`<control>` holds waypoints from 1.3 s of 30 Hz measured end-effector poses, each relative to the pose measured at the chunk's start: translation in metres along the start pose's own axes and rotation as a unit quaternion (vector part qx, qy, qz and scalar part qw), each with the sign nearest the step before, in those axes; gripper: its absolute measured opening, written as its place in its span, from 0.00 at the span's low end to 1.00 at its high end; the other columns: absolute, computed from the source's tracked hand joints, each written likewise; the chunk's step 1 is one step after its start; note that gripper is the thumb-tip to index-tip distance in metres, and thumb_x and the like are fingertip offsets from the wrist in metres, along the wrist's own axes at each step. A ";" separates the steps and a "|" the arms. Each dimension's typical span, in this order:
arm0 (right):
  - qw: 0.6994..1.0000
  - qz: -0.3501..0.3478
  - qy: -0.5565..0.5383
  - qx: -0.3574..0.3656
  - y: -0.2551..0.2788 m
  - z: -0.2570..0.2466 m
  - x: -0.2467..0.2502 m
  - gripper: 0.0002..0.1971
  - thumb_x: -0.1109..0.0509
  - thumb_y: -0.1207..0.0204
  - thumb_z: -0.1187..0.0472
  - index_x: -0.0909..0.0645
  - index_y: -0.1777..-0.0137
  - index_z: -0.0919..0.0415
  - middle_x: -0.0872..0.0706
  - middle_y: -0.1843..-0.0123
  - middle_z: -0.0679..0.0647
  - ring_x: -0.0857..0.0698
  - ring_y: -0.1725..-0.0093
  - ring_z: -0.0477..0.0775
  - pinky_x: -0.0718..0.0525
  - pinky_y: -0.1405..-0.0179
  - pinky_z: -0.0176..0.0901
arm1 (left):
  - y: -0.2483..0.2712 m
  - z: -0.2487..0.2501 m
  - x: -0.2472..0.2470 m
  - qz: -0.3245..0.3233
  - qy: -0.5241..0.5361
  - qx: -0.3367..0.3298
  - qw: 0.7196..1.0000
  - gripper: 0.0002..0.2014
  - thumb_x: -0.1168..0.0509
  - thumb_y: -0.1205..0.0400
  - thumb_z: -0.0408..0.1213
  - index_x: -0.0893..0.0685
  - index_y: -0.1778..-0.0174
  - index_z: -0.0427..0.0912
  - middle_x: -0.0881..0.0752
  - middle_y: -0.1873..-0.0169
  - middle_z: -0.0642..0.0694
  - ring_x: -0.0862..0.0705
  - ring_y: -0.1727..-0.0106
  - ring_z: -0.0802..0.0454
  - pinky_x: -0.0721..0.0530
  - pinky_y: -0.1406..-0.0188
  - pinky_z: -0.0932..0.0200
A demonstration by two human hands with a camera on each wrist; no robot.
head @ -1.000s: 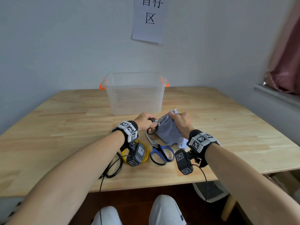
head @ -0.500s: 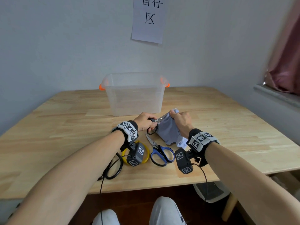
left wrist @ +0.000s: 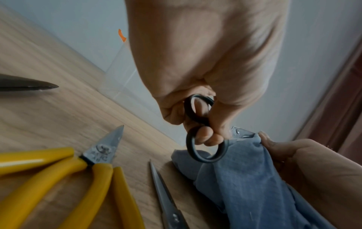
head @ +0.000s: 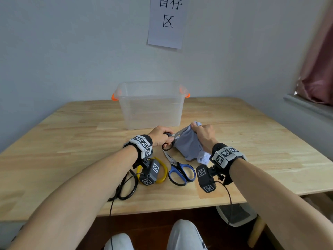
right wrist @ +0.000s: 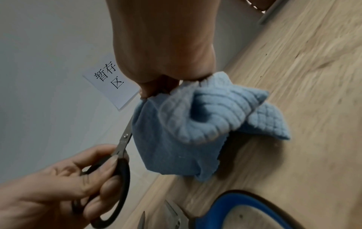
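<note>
Black-handled scissors point(head: 170, 140) in my left hand point(head: 160, 135), fingers through the loops, steel blades angled up against the blue cloth point(head: 187, 147), which hangs bunched from my right hand point(head: 204, 135), its quilted lower end resting on the table point(head: 252, 141)

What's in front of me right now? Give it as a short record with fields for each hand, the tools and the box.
Left hand: fingers through the loops of the black-handled scissors
Right hand: pinches the blue cloth, bunched over the blades; tips hidden
Cloth end: lower part rests on the table
Loose tools: blue-handled scissors and yellow-handled pliers lie near the wrists
Box: clear plastic box with orange latches, behind the hands
</note>
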State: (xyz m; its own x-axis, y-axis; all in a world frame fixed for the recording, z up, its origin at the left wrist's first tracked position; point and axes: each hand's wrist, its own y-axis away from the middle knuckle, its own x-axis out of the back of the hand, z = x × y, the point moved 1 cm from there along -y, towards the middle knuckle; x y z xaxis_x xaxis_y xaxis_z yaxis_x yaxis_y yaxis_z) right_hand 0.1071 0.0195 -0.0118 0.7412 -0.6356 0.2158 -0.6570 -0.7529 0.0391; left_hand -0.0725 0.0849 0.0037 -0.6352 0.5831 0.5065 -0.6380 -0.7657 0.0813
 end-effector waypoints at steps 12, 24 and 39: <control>0.999 0.021 -0.029 -0.025 -0.009 0.001 0.013 0.20 0.29 0.19 0.50 0.15 0.49 0.72 0.14 0.53 0.63 0.15 0.51 0.62 0.18 0.53 0.52 | 0.001 0.002 0.007 0.046 0.072 0.021 0.996 0.07 0.35 0.16 0.24 0.17 0.42 0.33 0.21 0.70 0.42 0.24 0.70 0.51 0.23 0.72 0.64; 0.999 -0.048 -0.009 0.009 0.006 0.014 0.007 0.16 0.30 0.17 0.53 0.17 0.59 0.66 0.13 0.56 0.66 0.14 0.56 0.61 0.14 0.50 0.57 | 0.003 0.007 0.009 0.070 0.065 0.027 0.995 0.10 0.30 0.17 0.30 0.15 0.42 0.33 0.13 0.67 0.40 0.13 0.64 0.49 0.12 0.59 0.57; 0.980 -0.120 0.158 -0.031 0.013 0.008 0.021 0.25 0.25 0.25 0.40 0.21 0.66 0.62 0.19 0.70 0.58 0.21 0.72 0.54 0.24 0.73 0.41 | 0.004 0.014 -0.007 0.033 0.146 0.055 0.987 0.01 0.41 0.11 0.31 0.25 0.46 0.38 0.21 0.62 0.37 0.13 0.64 0.43 0.10 0.66 0.50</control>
State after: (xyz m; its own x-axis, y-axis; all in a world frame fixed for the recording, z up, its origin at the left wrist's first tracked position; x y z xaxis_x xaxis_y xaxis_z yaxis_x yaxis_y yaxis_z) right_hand 0.1151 -0.0055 -0.0144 0.8025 -0.3491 0.4839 -0.4832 -0.8560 0.1837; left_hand -0.0644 0.0739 0.0120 -0.7826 0.5722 0.2453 -0.5501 -0.8201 0.1577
